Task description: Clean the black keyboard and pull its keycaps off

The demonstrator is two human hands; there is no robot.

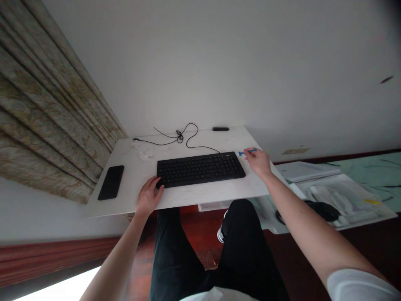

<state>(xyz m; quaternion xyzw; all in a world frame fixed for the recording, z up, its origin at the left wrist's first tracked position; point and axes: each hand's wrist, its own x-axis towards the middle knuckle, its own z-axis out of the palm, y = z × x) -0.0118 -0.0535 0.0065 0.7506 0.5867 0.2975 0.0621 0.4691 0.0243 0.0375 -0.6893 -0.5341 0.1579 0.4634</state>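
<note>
The bare left forearm [119,251] and right forearm [307,228] reach forward and inward from the lower corners of the view, well apart. The left hand [149,195] sits lower and nearer, palm down, with its fingers [154,183] curved and relaxed. The right hand [257,162] reaches farther ahead, palm down, its fingers [249,153] drawn together in a small pinch.

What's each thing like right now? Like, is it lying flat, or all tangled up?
Left hand: resting on the keyboard's corner
Right hand: pinching the blue tool
Blue tool: held in the air just above the desk
Keyboard: flat, keys up
Cable: loose, tangled in one spot
Phone: flat, dark
Tissue: crumpled
Curtain: hanging in folds
</note>
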